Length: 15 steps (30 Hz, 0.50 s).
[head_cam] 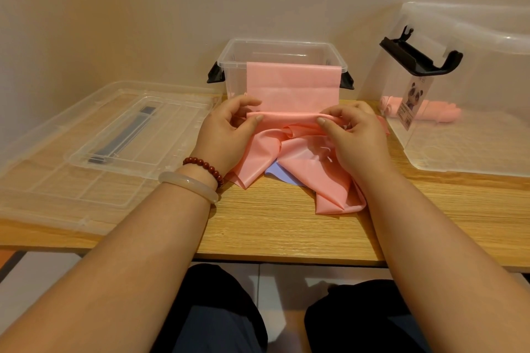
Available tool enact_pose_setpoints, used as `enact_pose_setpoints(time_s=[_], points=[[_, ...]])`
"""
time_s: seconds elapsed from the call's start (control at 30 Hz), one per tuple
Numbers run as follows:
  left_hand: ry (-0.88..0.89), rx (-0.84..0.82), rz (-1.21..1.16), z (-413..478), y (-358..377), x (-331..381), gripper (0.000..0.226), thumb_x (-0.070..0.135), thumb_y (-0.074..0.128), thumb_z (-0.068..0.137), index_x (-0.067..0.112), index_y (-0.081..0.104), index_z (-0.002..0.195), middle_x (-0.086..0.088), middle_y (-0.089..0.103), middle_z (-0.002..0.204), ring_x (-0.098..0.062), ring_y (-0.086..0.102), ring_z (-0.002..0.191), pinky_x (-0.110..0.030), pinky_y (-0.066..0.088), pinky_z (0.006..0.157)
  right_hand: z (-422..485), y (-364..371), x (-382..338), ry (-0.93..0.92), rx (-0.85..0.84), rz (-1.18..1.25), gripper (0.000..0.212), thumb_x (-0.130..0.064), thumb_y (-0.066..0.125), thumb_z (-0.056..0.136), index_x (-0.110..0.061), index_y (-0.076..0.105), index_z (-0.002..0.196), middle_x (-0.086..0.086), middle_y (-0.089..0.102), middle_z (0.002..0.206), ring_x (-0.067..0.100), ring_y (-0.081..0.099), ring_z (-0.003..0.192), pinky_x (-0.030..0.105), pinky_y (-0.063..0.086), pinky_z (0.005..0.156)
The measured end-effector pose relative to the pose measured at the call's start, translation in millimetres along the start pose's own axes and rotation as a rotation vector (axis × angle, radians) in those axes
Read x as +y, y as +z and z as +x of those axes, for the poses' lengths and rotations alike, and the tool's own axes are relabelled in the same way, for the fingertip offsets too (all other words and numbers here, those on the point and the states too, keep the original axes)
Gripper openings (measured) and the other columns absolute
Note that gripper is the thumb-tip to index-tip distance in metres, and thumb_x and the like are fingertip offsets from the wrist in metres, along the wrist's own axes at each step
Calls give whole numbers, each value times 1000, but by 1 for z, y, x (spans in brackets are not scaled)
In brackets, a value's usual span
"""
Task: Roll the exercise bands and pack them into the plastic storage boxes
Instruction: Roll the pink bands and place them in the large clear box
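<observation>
At table (286, 226) centre, pink exercise band (289, 86) hung down front wall of small clear storage box (229, 50), lower part crumpled on table. Left hand (229, 129) and right hand (354, 136) each pinched band's rolled fold. Rolled pink bands (447, 114) lay inside large storage box (487, 71) at right. Clear lids (86, 169) lay at left.

Both hands, left (229, 129) and right (351, 135), pinch the rolled edge of a pink stretchy exercise band (292, 86). The band hangs over the rim of a small clear plastic storage box (282, 49) on the wooden tabletop (272, 223).
</observation>
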<state>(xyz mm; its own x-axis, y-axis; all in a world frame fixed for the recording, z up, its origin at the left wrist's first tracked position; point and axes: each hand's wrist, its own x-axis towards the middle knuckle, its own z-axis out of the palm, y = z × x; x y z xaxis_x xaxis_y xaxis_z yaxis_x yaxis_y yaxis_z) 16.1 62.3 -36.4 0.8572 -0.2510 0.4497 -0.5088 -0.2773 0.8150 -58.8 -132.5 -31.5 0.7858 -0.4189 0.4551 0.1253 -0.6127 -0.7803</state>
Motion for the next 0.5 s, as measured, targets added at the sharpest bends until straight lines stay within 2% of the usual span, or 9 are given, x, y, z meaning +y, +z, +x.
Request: enact_pose_setpoints(time_s=[0.07,0.13,0.2,0.33,0.5], points=[[-2,-13,-8,0,0,0,18,22,59,94,38,60,103,20,57,97,8,53,87,-3,43,69,-1,0,0,-8,8,4,8,-23,64,92,-27,67,99,-21,49,94,1,49,91,30,50,86],[-1,-16,-25,0,1,0,18,19,59,94,36,62,100,21,57,96,14,52,85,-3,43,70,-2,0,-1,1,12,39,13,-22,64,92,-30,64,103,-20,52,94,2,53,90,29,51,81],[0,-22,-30,0,1,1,17,19,62,91,35,63,99,21,57,95,16,51,80,-1,41,68,-3,-1,-1,6,22,63,13,-22,64,92,-32,62,100,-18,55,90,0,54,85,28,51,76],[4,-29,5,0,1,0,21,21,69,86,36,62,100,20,56,98,12,50,79,0,40,68,-3,0,-2,-5,21,57,10,-24,63,93,-34,64,90,-21,56,84,6,54,86,40,53,80],[20,13,49,2,1,-1,11,22,65,89,32,66,94,7,59,106,12,49,82,2,37,69,-1,0,-1,-33,26,18,7,-25,62,94,-30,66,95,-22,55,90,-5,49,87,29,48,84]])
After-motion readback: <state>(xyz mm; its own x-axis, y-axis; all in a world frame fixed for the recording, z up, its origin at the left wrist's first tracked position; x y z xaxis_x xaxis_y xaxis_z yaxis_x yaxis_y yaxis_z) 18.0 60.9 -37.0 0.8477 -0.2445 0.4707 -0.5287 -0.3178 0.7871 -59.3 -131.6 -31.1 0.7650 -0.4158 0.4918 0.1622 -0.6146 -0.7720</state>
